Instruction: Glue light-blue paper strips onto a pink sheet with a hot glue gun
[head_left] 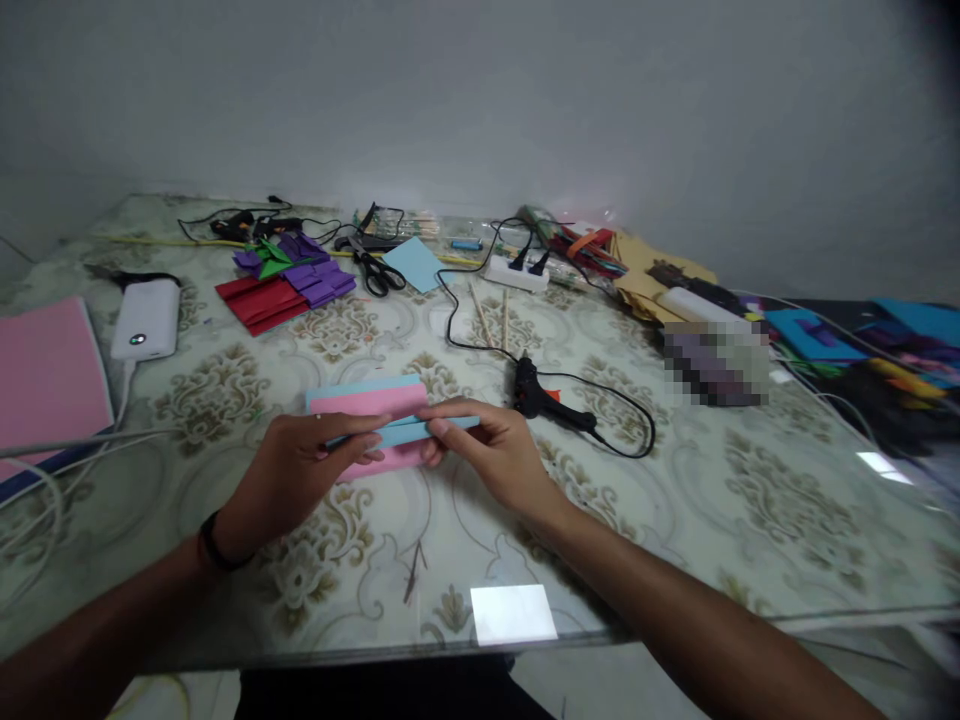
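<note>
A pink and light blue sheet of paper (375, 401) is folded between my two hands, low over the patterned table. Its blue folded strip runs across the middle, with pink showing above and below. My left hand (304, 465) pinches the strip's left part between thumb and fingers. On the right part of the same strip, my right hand (495, 447) has its thumb on top and fingers beneath. The fingertips of both hands are close together near the middle of the fold.
A black glue gun (551, 402) lies right of my right hand, its cable looping about. Behind are scissors (379, 275), a blue sheet (414, 264), purple folded paper (319, 280), red paper (259, 303) and a power strip (517, 273). A white power bank (147, 318) is at left.
</note>
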